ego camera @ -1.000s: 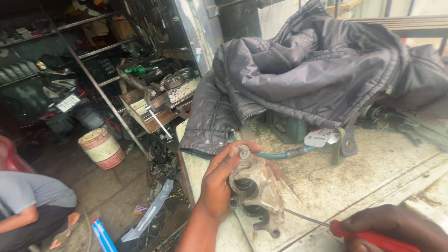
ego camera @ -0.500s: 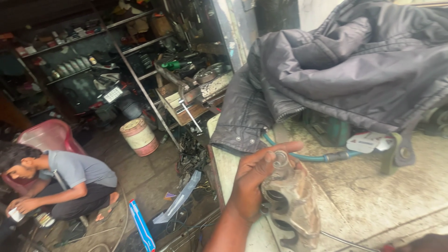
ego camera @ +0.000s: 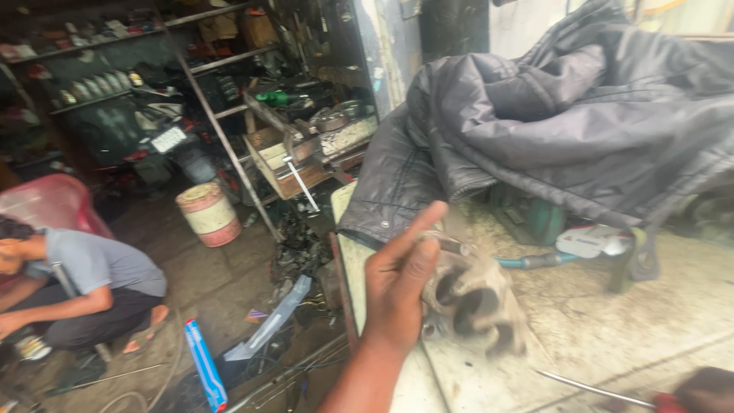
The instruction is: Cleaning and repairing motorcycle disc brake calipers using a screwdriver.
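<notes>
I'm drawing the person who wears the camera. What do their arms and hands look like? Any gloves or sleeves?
No gloves and no sleeves show. The left hand is bare, and so is its forearm down to the picture's bottom edge, with no watch, ring or band visible. Its fingers look grimy. Of the right hand only a small bare part shows in the bottom corner, too little to tell more.

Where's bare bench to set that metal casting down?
Free: stained worktop right of the grey metal casting held by the left hand, below the green-handled tool, above the thin steel rod. Crowded: back edge under the dark grey jacket.
</notes>
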